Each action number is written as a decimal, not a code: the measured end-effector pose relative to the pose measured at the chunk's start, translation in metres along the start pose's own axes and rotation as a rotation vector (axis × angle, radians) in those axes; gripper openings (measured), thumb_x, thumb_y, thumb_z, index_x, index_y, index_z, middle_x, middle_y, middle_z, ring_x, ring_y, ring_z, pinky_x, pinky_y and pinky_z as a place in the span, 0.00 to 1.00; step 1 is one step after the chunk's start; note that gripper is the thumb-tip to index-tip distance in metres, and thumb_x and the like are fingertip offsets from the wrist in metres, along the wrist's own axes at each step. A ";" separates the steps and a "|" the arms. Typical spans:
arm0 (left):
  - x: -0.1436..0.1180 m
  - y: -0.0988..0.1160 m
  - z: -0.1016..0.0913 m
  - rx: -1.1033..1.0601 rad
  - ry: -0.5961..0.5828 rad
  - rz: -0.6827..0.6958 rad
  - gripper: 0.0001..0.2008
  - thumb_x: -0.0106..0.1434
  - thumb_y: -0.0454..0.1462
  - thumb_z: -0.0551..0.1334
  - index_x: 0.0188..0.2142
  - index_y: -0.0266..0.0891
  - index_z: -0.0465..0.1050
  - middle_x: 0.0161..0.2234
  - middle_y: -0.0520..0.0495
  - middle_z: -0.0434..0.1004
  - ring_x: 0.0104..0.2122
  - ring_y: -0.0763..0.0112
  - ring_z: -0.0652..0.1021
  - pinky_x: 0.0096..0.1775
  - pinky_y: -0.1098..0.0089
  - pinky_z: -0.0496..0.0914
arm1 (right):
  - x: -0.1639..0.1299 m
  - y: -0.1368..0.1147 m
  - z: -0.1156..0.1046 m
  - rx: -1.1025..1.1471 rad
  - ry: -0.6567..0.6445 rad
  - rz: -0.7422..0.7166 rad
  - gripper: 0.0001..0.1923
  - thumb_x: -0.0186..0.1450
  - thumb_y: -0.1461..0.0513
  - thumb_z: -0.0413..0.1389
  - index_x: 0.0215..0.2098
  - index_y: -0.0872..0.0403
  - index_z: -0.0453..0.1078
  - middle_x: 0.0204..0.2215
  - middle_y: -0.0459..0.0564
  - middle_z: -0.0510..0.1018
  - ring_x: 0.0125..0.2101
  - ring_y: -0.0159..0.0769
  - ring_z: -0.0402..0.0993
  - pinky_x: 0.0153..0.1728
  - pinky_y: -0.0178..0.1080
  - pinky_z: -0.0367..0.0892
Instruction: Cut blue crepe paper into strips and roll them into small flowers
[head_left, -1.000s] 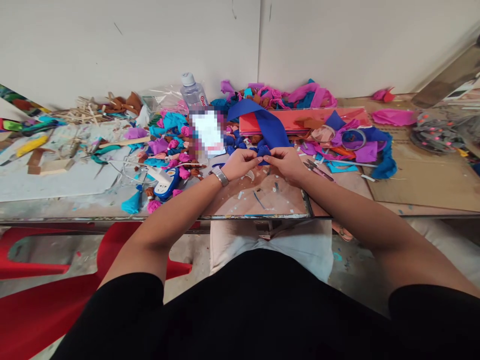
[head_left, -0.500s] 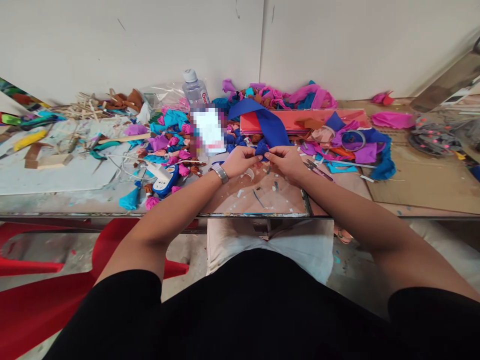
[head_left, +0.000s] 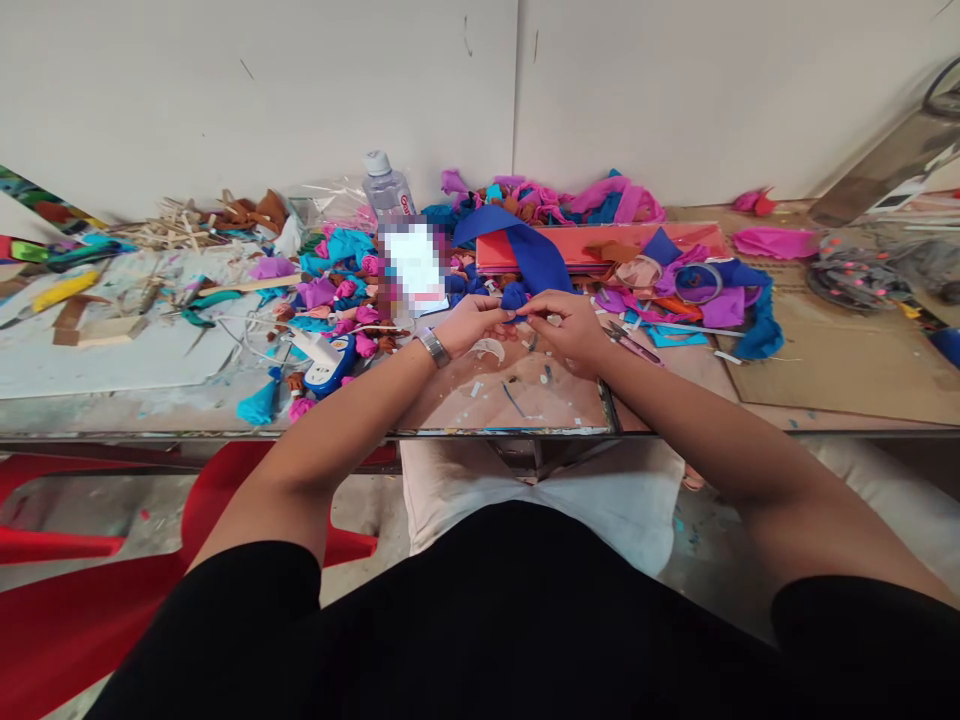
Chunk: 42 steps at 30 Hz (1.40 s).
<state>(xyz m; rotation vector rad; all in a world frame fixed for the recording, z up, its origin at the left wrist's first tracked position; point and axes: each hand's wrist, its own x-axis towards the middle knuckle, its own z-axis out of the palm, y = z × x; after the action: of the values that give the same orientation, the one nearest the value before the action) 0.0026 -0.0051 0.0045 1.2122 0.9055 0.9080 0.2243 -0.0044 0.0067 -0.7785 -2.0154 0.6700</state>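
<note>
- The left hand point(head_left: 471, 322) and the right hand point(head_left: 564, 322) meet just in front of the water bottle point(head_left: 387, 190), fingertips together, both pinching the bunched end of a blue ribbon point(head_left: 534, 255).
- The bunched end sits between the two thumbs, raised a little off the table point(head_left: 187, 400); a two-sided pinch like this looks suited to keeping the gathered folds from springing open.
- The rest of the ribbon runs back from the hands in a loose arc and drapes over a red board point(head_left: 600, 245) to the right of the bottle, so the free length has slack and does not pull on the pinched end.
- A watch point(head_left: 433, 347) sits on the left wrist, nearer the person than the bottle.
- Small pink paper buds point(head_left: 352, 318) lie in a cluster just in front of the bottle, to the left of the hands.
- Scissors point(head_left: 628, 340) lie to the right of the hands, well to the right of the bottle, within easy reach.
- A tape roll point(head_left: 697, 282) rests further right among purple and blue scraps.
- A red chair point(head_left: 67, 600) stands below the table edge, on the bottle's side.
</note>
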 end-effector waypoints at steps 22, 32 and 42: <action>-0.003 0.002 0.000 0.242 -0.022 0.113 0.15 0.51 0.43 0.77 0.29 0.33 0.80 0.30 0.44 0.85 0.30 0.69 0.83 0.39 0.68 0.76 | 0.000 0.016 0.014 0.296 0.096 0.169 0.16 0.58 0.52 0.71 0.35 0.50 0.72 0.27 0.43 0.77 0.27 0.34 0.69 0.31 0.39 0.64; -0.002 0.002 0.000 0.187 -0.111 0.164 0.17 0.51 0.41 0.78 0.37 0.33 0.83 0.36 0.44 0.87 0.36 0.64 0.86 0.44 0.66 0.79 | 0.007 0.012 0.011 0.450 0.180 0.210 0.22 0.54 0.56 0.73 0.34 0.49 0.63 0.26 0.39 0.71 0.26 0.30 0.64 0.30 0.37 0.61; -0.004 0.005 0.002 0.242 -0.132 0.183 0.28 0.50 0.56 0.79 0.34 0.33 0.83 0.36 0.39 0.88 0.36 0.62 0.87 0.44 0.63 0.80 | 0.005 0.011 0.012 0.515 0.086 0.187 0.24 0.55 0.55 0.71 0.40 0.47 0.62 0.28 0.40 0.73 0.28 0.34 0.69 0.32 0.39 0.65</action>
<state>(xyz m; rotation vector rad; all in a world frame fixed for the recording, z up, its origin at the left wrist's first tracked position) 0.0026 -0.0092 0.0101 1.5650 0.8238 0.8682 0.2147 0.0046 -0.0040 -0.6709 -1.5988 1.1831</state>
